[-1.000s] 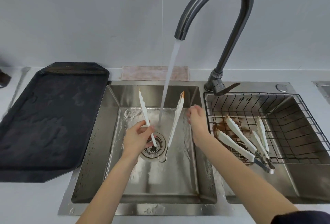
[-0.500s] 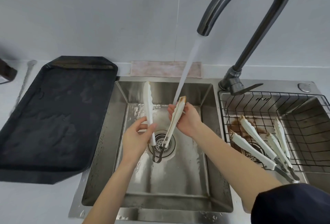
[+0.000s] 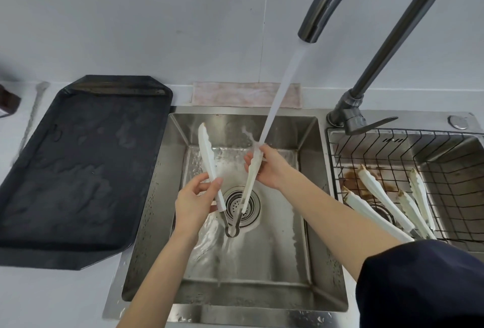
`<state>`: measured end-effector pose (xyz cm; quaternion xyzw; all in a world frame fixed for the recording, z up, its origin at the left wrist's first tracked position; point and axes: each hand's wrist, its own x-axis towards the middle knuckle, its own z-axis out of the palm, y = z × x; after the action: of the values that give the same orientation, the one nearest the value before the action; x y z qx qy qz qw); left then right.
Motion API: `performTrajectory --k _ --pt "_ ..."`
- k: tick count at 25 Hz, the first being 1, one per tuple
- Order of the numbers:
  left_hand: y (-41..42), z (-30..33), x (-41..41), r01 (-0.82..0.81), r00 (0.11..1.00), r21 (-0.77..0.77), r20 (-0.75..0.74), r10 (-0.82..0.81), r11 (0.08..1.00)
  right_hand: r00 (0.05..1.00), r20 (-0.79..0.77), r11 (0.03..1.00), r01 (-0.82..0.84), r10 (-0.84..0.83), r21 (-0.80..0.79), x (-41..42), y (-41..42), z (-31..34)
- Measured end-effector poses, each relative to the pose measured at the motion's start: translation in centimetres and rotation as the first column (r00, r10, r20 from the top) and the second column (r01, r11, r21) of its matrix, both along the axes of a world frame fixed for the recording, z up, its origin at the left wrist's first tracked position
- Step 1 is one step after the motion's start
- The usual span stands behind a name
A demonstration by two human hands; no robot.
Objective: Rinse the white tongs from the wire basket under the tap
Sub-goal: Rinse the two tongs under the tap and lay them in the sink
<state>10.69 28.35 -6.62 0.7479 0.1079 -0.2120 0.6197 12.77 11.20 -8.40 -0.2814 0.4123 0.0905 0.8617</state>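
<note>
Mid-rinse at frame centre: left hand point(image 3: 193, 203) and right hand point(image 3: 271, 168) each grasp an arm of the white tongs point(image 3: 209, 165) under the tap stream point(image 3: 281, 94); likely next, the other tip.

A: Setting, type?
B: Kitchen, washing-up station.
A: Evidence?
B: Stainless double-bowl sink point(image 3: 324, 262) set in a white counter; dark gooseneck tap point(image 3: 372, 47) running; wire basket point(image 3: 445, 160) in the right bowl holding soiled white tongs point(image 3: 379, 196); black tray point(image 3: 78, 170) beside the left bowl; plain pale wall behind.
</note>
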Motion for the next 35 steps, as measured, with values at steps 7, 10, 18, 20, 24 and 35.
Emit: performTrajectory --k 7,10,18,20,24,35 --pt "-0.2 -0.6 -0.3 -0.061 0.966 -0.166 -0.258 0.016 0.984 1.0 0.018 0.99 0.01 -0.007 -0.138 1.2 -0.2 1.1" --pt "-0.5 -0.5 -0.5 -0.056 0.966 -0.203 -0.259 0.001 0.978 0.994 0.068 0.989 0.091 -0.084 -0.114 1.1 -0.1 1.4" --pt "-1.0 -0.8 -1.1 -0.051 0.963 -0.23 -0.268 -0.013 0.972 0.951 0.269 0.987 0.138 -0.155 0.08 -1.2 -0.1 1.7" --pt "-1.0 -0.8 -1.1 -0.062 0.964 -0.238 -0.265 -0.003 0.969 0.952 0.291 0.994 0.077 -0.096 0.075 -2.2 0.1 1.9" --pt "-1.7 -1.0 -1.1 -0.022 0.964 -0.251 -0.262 -0.046 0.968 0.96 0.279 1.0 -0.006 0.012 -0.023 -2.6 0.0 3.2" --pt "-6.8 -2.4 -1.1 0.045 0.864 -0.387 -0.448 -0.23 0.921 0.988 0.109 0.894 -0.051 0.111 -0.446 -5.2 -1.8 4.9"
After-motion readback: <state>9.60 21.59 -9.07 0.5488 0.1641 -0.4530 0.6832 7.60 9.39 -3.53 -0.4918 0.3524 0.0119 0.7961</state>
